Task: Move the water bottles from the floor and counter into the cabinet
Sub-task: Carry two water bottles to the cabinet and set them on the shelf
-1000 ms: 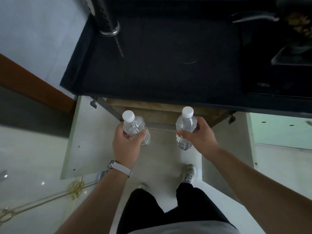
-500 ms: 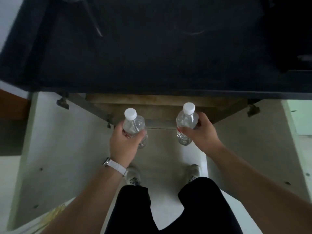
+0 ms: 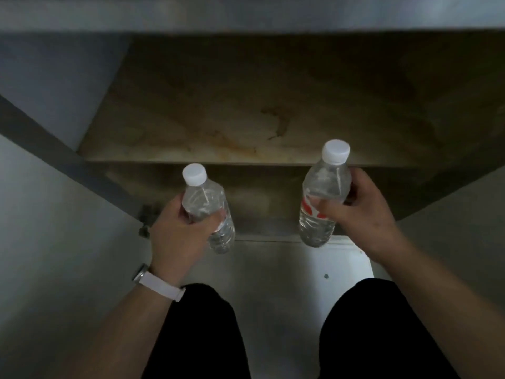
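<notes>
Left hand (image 3: 180,236): fingers wrapped round left water bottle (image 3: 207,209), upright. Right hand (image 3: 363,212): fingers wrapped round right water bottle (image 3: 323,195), upright, before the open cabinet (image 3: 246,119).

Cabinet shelf (image 3: 246,119) ahead of me: open passage along its front edge. Counter edge (image 3: 246,12) overhangs above; left door (image 3: 54,214) and right door (image 3: 453,231) flank it.

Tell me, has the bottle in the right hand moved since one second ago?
Yes. The right-hand bottle has come down: its cap sat just under the counter edge, and now it overlaps the shelf edge.
</notes>
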